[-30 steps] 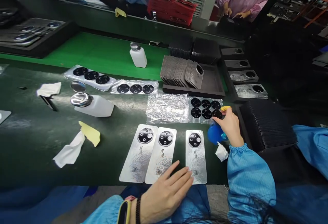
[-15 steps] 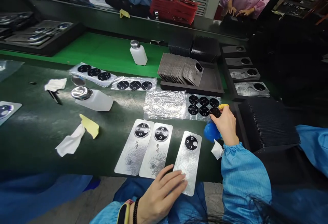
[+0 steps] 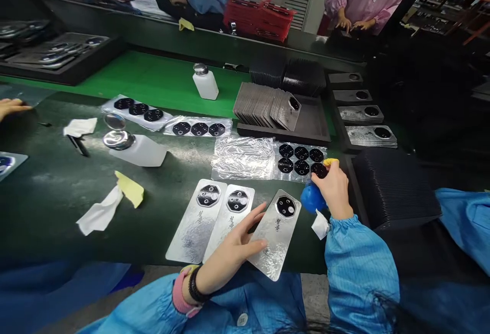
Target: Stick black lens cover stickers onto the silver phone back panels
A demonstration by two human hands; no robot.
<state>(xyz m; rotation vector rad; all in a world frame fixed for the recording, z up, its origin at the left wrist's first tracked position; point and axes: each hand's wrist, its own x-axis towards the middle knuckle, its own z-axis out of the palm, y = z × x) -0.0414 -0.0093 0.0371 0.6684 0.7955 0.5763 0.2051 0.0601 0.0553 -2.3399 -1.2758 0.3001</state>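
My left hand [image 3: 235, 245] grips the left edge of a silver phone back cover [image 3: 278, 239], its thumb on top and its other fingers partly behind the cover. That cover leans to the right and carries a black octagonal camera area near its top. To its left lie two similar phone back covers [image 3: 195, 229] [image 3: 229, 216] side by side. At the lower right corner of a clear sheet [image 3: 278, 171] of black octagonal stickers, my right hand [image 3: 335, 188] pinches one black octagonal sticker [image 3: 319, 170]. A yellow finger cot [image 3: 329, 161] covers one of its fingertips. Just below sits a blue ball-like thing [image 3: 313, 198].
A white pump bottle [image 3: 140, 150] with raised lid stands left; another bottle [image 3: 205, 84] stands behind. A black tray [image 3: 314, 114] holds a row of covers. Racks [image 3: 398, 186] border the right. Crumpled tissue [image 3: 101, 211] lies left. Another person's hand [image 3: 13, 107] reaches in far left.
My left hand has gone from resting over the right cover to gripping its left edge, and the cover is now tilted. My right hand stays at the sticker sheet. Another person's hand has appeared far left.
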